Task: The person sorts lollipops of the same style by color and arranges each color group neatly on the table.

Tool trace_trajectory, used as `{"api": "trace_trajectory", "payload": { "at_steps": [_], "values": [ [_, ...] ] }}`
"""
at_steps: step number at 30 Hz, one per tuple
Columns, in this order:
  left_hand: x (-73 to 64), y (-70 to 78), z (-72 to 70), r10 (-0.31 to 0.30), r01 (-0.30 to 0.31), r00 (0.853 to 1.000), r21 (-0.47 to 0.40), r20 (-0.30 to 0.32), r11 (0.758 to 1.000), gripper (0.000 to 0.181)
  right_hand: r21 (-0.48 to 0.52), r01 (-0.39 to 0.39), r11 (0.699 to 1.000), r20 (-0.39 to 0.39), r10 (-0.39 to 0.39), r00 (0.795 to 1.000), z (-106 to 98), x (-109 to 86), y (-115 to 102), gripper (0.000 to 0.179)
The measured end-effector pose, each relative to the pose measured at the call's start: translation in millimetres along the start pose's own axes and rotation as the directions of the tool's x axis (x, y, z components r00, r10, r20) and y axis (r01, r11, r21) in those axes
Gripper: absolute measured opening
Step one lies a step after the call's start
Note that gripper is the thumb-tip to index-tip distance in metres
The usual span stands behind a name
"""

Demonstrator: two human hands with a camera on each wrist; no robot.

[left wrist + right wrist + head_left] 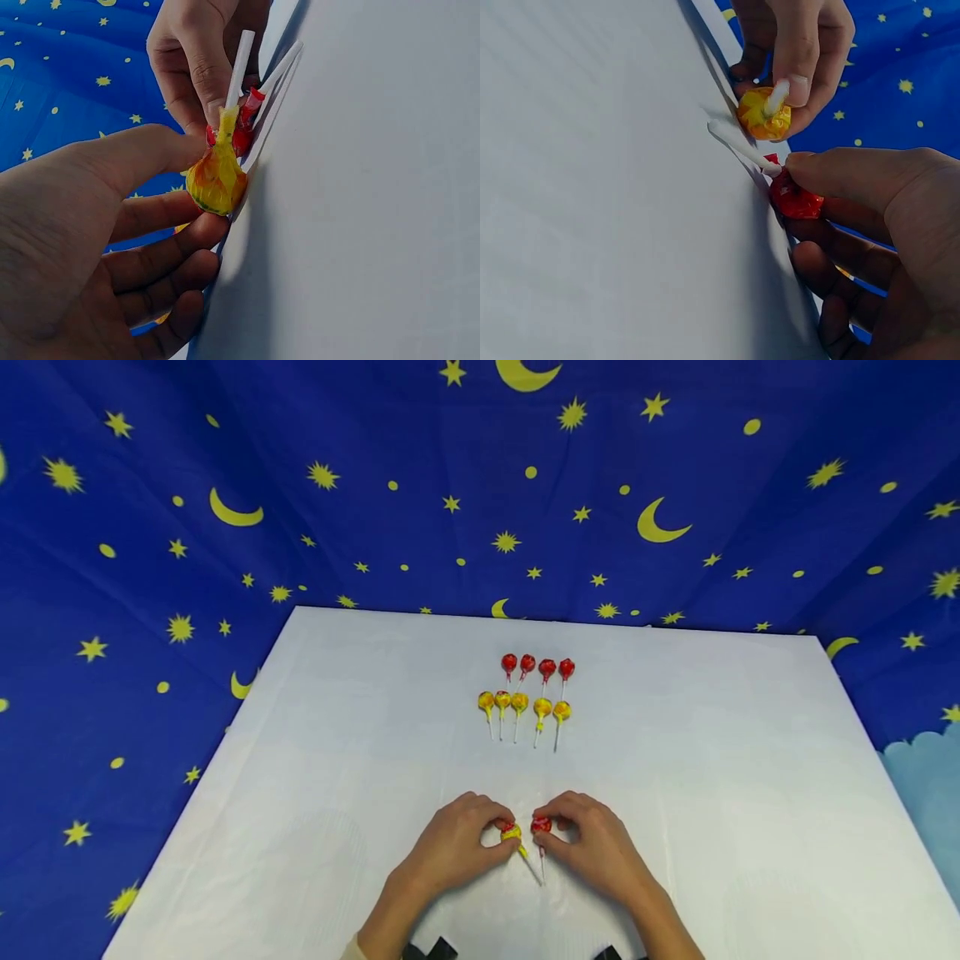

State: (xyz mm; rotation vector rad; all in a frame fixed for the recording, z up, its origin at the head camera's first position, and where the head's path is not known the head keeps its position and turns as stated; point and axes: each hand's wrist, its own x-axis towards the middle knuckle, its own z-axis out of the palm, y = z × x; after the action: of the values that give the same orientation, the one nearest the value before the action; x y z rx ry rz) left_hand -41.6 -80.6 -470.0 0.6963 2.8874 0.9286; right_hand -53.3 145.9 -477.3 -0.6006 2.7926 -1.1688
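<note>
My left hand (459,843) pinches a yellow-wrapped lollipop (217,180) by its candy head between thumb and fingers. Its white stick slants toward me and to the right in the head view. Just to the right, my right hand (596,843) holds a red-wrapped lollipop (795,196) by the head, the stick pointing toward me. The two candies are close together, with a small gap between them in the head view. Both hands are low over the near middle of the white table, and the fingertips partly cover each candy.
Farther back on the white table (712,760) lies a row of several red lollipops (547,669). In front of it is a row of several yellow lollipops (519,702), sticks toward me. A blue curtain (420,518) with yellow stars and moons hangs behind the table.
</note>
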Motion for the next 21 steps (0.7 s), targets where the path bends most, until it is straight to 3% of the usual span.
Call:
{"api": "trace_trajectory", "payload": {
  "at_steps": [14, 21],
  "values": [
    [1.0, -1.3, -1.2, -0.036, 0.037, 0.999, -0.042, 0.029, 0.998, 0.021, -0.007, 0.042, 0.999, -0.008, -0.042, 0.999, -0.7, 3.3, -0.2, 0.022],
    [1.1, -1.0, 1.1, -0.038, 0.040, 0.998, -0.047, 0.046, 0.998, 0.021, 0.009, 0.001, 1.000, 0.005, -0.001, 1.000, -5.2, 2.7, -0.3, 0.020]
  ]
}}
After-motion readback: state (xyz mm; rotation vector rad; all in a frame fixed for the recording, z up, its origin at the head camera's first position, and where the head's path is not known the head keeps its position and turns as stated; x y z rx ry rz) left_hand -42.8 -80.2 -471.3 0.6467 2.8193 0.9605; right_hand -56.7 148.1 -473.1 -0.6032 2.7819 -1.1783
